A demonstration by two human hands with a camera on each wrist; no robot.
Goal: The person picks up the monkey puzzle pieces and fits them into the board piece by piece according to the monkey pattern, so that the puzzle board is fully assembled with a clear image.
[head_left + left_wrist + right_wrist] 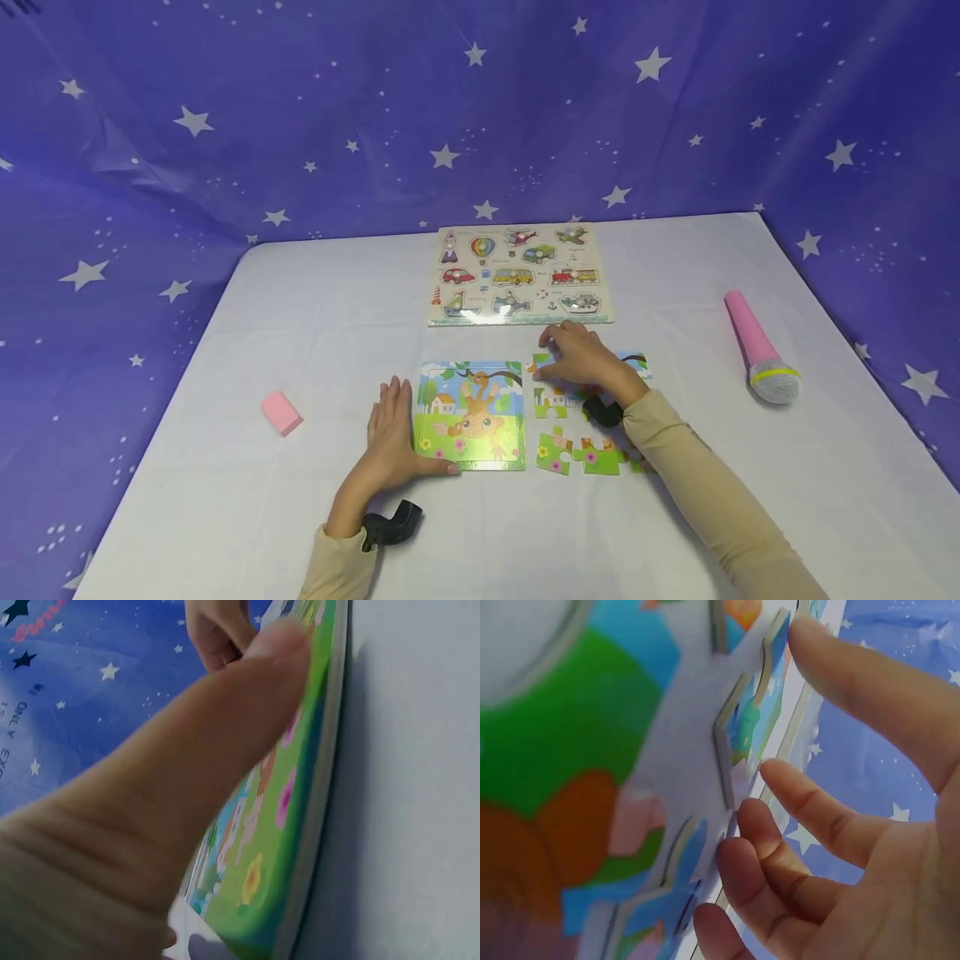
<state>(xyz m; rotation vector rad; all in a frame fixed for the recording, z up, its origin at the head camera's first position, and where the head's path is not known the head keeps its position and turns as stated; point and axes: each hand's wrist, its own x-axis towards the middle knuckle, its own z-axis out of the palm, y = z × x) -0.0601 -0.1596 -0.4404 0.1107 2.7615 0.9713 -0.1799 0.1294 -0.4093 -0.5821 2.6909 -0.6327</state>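
Observation:
A square puzzle board (472,417) with a monkey hanging from a branch lies flat on the table. My left hand (390,442) is at its left side, fingers extended along the edge and thumb across the bottom corner; the left wrist view shows the thumb (247,697) over the green border. To the board's right, my right hand (585,358) hovers low over loose jigsaw pieces (553,450). Its thumb and fingers are spread around a blue and green piece (742,727) in the right wrist view, without a visible pinch. The right hand and wrist cover some pieces.
A vehicle puzzle board (521,275) lies behind, at the back of the white table (322,292). A pink toy microphone (761,350) rests at right, and a pink block (282,412) at left. Purple star-patterned cloth (390,108) stands around the table.

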